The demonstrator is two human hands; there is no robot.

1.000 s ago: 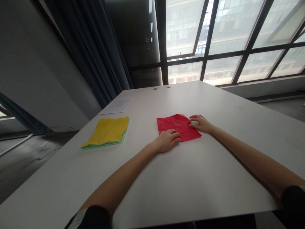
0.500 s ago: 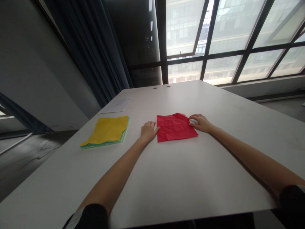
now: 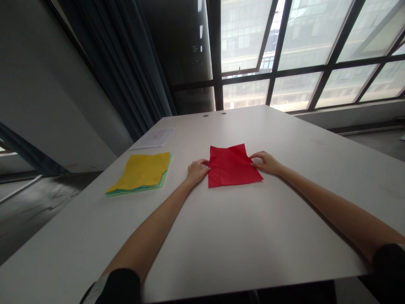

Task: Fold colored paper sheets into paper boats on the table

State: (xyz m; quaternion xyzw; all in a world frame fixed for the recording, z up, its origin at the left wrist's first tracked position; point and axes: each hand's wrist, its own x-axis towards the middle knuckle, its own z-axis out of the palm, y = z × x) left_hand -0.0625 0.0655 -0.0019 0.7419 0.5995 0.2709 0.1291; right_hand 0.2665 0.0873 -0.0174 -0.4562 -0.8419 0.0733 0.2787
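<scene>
A creased red paper sheet (image 3: 233,166) lies on the white table in front of me, its far part bent up from the tabletop. My left hand (image 3: 198,170) pinches the sheet's left edge between thumb and fingers. At the right edge, my right hand (image 3: 266,163) grips the paper with thumb and fingertips. Both forearms rest along the table.
To the left is a stack of coloured sheets (image 3: 142,171), yellow on top with green and blue below. Behind it lies a white printed paper (image 3: 155,138). The white table (image 3: 240,240) reaches toward the windows; a dark curtain (image 3: 126,63) hangs at the left.
The far part of the red sheet has risen and its far corners now point up. My left fingers have closed on its left edge. My right hand has barely moved.
</scene>
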